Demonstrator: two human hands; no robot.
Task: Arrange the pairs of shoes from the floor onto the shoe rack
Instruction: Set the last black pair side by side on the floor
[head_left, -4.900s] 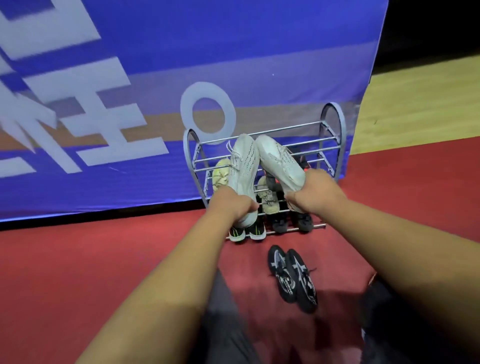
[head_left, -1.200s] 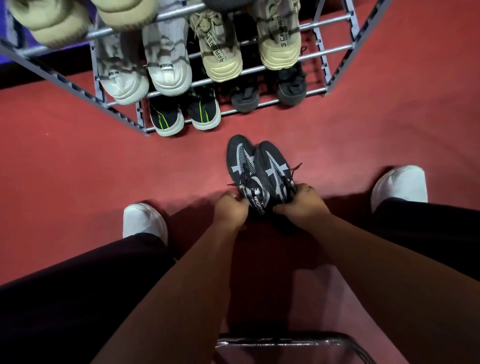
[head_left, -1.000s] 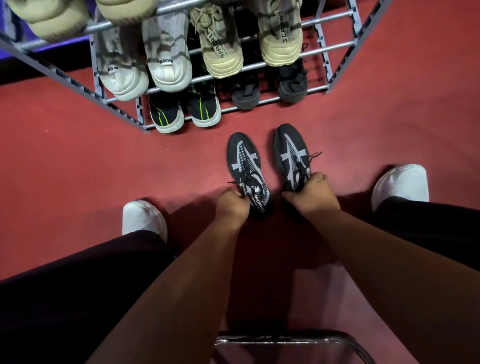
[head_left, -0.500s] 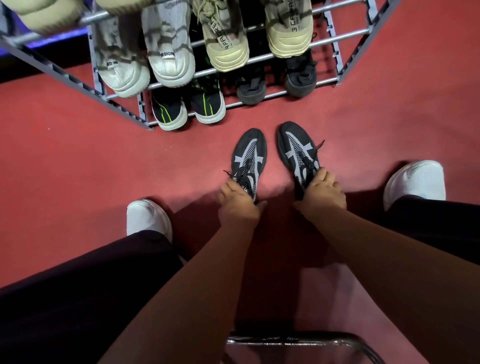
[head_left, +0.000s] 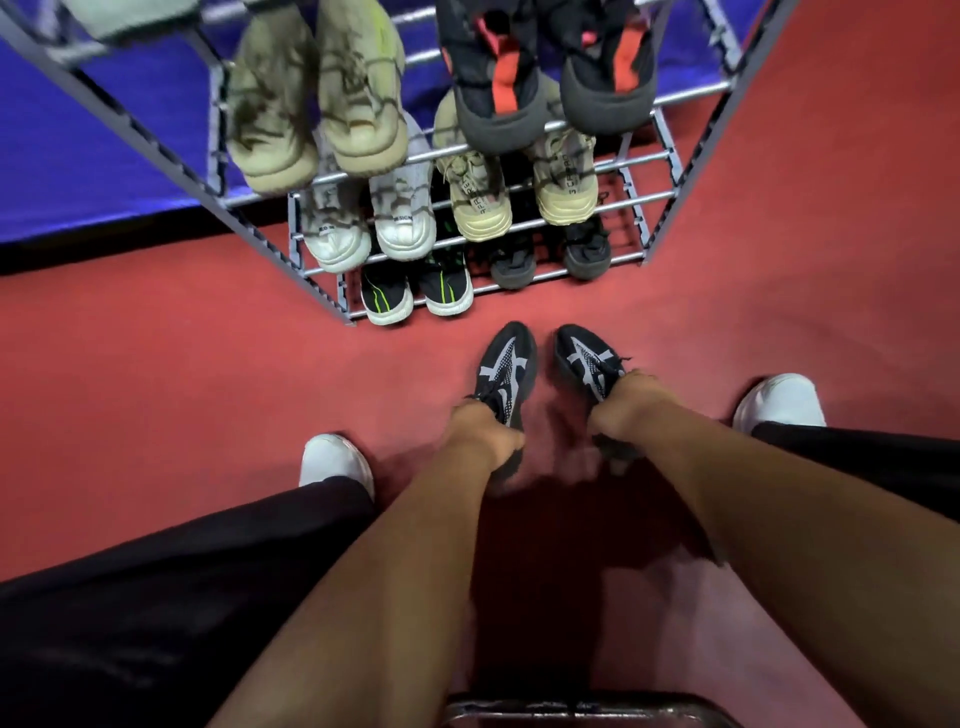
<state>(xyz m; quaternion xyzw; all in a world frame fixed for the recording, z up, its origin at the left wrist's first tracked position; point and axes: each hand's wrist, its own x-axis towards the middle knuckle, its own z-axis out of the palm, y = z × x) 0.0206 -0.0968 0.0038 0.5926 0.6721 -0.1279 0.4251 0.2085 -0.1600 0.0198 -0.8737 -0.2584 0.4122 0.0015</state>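
A: Both black shoes sit closer together than half a second ago, and the camera has tilted up, so more of the shoe rack (head_left: 675, 161) shows; left hand (head_left: 483, 434) is closed round the heel end of the left black shoe (head_left: 506, 366); right hand (head_left: 631, 410) is closed round the heel end of the right black shoe (head_left: 584, 361).

B: On the floor or lifted?

A: Cannot tell, heels are blurred; toes point at the rack, both just in front of its bottom tier, over red floor (head_left: 156, 364).

B: Rack contents?

A: Black-and-green pair (head_left: 415, 293) and a dark pair (head_left: 550, 260) on the bottom; white pair (head_left: 371, 228) and beige pair (head_left: 519, 197) above; tan pair (head_left: 317, 104) and black-and-red pair (head_left: 550, 78) higher still.

B: Anything else?

A: White sneakers (head_left: 335, 460) on the person's feet, either side of the arms; blue banner (head_left: 78, 156) behind the rack.
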